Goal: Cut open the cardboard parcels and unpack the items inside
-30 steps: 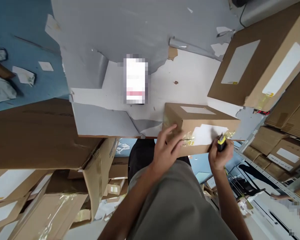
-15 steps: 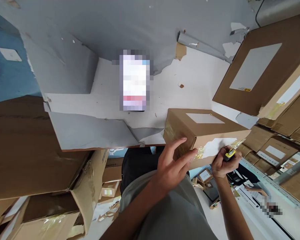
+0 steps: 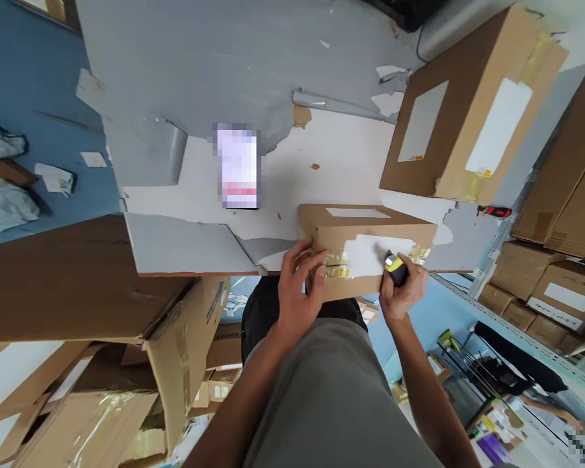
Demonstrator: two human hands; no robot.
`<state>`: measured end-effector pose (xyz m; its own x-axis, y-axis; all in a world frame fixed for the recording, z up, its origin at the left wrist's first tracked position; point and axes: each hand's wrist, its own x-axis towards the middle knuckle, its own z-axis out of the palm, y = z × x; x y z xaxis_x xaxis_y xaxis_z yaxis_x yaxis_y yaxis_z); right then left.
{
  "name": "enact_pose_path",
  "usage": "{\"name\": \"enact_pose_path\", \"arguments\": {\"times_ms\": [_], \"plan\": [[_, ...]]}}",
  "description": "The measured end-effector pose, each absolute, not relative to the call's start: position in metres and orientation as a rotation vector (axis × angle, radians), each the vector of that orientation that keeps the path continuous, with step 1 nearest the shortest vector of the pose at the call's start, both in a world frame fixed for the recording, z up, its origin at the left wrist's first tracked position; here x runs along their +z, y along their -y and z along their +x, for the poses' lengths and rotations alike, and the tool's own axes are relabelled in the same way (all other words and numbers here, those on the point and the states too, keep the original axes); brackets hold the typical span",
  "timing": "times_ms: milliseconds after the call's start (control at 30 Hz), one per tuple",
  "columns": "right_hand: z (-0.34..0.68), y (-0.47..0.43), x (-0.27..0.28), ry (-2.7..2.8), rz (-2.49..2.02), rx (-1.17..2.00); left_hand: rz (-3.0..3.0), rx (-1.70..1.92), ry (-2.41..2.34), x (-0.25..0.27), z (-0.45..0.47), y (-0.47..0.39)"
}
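Note:
A taped cardboard box (image 3: 370, 285) sits at the table's front edge and juts out over it, its labelled side facing me. My left hand (image 3: 299, 286) grips the box's left end, thumb on the near face and fingers bent around the corner. Held in my right hand (image 3: 403, 289) is a black and yellow tape measure (image 3: 396, 268), close in front of the white label (image 3: 365, 253) on the near face. I cannot tell whether its blade is pulled out. Clear tape with yellow marks runs over both ends of that label.
A phone with a lit, blurred screen (image 3: 238, 168) lies on the table (image 3: 341, 149), left of the box. A larger labelled carton (image 3: 426, 136) stands back right. A big open carton (image 3: 68, 286) is at left. Shelved boxes (image 3: 560, 292) are at right, and a person's arm (image 3: 550, 409) shows lower right.
My view has shifted, so table and boxes appear further left. My left hand has settled around the box's left end, and the box's near face now turns more towards me. The tape measure stays in my right hand.

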<state>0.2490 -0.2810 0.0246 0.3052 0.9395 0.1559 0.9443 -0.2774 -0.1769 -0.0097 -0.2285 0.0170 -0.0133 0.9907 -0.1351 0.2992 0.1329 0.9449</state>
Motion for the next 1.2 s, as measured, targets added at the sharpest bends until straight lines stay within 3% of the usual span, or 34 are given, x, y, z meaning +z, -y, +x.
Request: {"name": "enact_pose_path", "arguments": {"times_ms": [333, 700, 900, 1200], "plan": [[0.268, 0.270, 0.017, 2.067, -2.174, 0.333, 1.277, 1.022, -1.582, 0.012, 0.014, 0.228], [0.319, 0.222, 0.089, 2.562, -1.880, 0.747, 1.213, 0.922, -1.422, -0.004, 0.032, 0.237], [0.288, 0.182, 0.116, 3.050, -1.588, 0.799, 1.199, 0.903, -1.308, -0.018, 0.017, 0.230], [0.267, 0.154, 0.139, 3.213, -1.440, 0.848, 1.222, 0.933, -1.283, -0.034, 0.016, 0.220]]}}
